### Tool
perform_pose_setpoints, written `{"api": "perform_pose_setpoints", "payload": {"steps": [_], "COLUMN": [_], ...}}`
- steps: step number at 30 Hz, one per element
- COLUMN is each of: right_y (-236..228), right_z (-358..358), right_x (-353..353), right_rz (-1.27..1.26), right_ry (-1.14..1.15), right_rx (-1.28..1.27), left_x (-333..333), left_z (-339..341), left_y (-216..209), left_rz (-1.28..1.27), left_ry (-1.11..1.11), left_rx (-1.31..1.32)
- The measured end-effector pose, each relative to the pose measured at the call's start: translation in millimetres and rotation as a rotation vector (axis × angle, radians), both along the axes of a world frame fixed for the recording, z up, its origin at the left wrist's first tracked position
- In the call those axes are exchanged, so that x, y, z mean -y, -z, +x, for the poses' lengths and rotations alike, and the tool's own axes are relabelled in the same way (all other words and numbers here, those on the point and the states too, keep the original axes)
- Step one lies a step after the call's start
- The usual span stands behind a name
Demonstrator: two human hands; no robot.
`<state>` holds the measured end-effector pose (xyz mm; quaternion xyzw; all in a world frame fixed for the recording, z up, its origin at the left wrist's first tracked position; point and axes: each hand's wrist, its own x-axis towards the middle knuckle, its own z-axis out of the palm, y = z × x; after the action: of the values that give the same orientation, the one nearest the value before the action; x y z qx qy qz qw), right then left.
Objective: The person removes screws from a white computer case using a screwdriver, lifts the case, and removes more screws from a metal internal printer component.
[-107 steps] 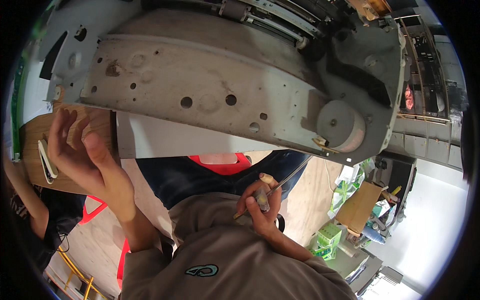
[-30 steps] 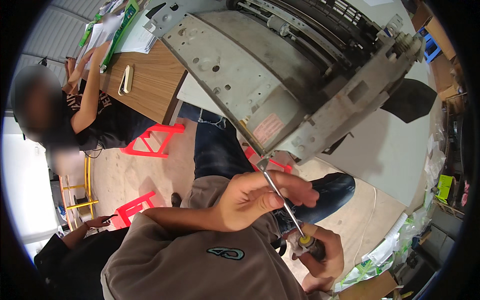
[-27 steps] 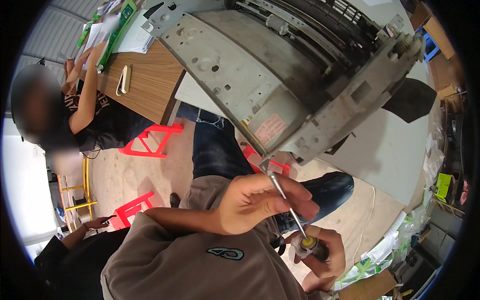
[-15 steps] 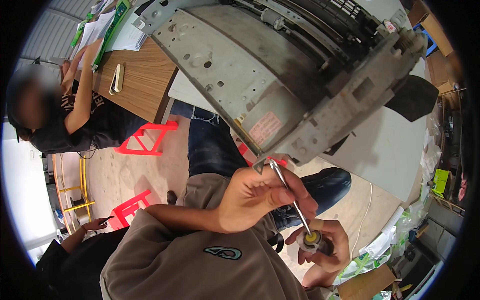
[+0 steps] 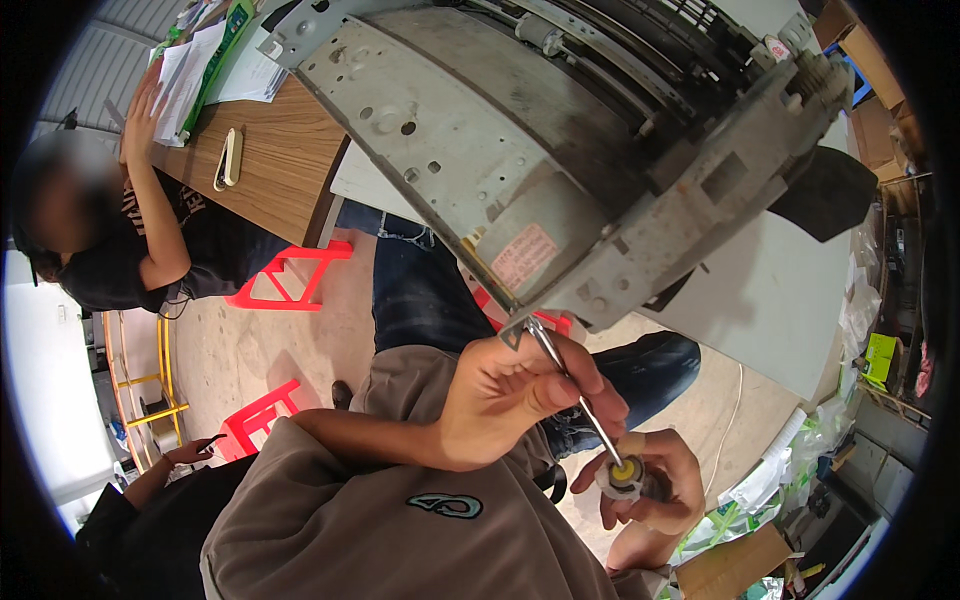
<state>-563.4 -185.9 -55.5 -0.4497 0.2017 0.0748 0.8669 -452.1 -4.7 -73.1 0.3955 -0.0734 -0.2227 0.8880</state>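
My left hand [image 5: 520, 390] is closed around the metal shaft of a screwdriver [image 5: 594, 415], with thumb and fingers pinching it midway. The shaft slants up and left, its upper end near the lower corner of a grey metal machine frame [image 5: 440, 150]; whether the tip touches cannot be made out. My right hand [image 5: 665, 487] wraps the clear handle with a yellow core at the lower end. The frame looks like a stripped printer, with rollers along its inside and a pinkish label on its side.
A light grey tabletop [image 5: 770, 300] lies under the machine. At left, a person [image 5: 150, 230] sits by a wooden desk [image 5: 270, 150] holding papers and a stapler [image 5: 229, 160]. Red stools [image 5: 258, 415] stand on the floor. Boxes and plastic wrapping line the right side.
The seated person's forearm has lifted, with the hand now raised beside the papers. My hands keep their hold on the screwdriver, and the view has shifted slightly.
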Motion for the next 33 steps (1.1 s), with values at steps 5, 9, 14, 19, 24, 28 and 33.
{"api": "perform_pose_setpoints", "payload": {"steps": [5,9,14,19,24,28,33], "right_y": [0,1,0,11,1,-1,-6], "right_z": [-2,3,3,-39,-38,-39,-50], "right_x": [19,36,78,69,48,54,48], "right_rz": [0.136,-0.005,0.425,0.209,-0.088,-0.028,-0.162], "right_ry": [-0.101,-0.395,-0.321,-0.043,0.048,-0.103,-0.083], "right_rx": [-0.016,0.298,0.163,0.116,0.176,0.253,0.192], "left_x": [0,-1,11,-2,-33,-69,-49], "left_z": [-1,-1,0,6,12,22,51], "left_y": [-4,-3,-9,-6,-16,14,-19], "left_rz": [0.011,-0.171,-0.225,-0.264,0.235,0.372,0.693], "left_ry": [-0.002,0.108,0.023,-0.019,0.031,-0.325,-0.665], "left_rx": [-0.025,-0.052,-0.074,-0.034,0.230,0.856,1.017]}}
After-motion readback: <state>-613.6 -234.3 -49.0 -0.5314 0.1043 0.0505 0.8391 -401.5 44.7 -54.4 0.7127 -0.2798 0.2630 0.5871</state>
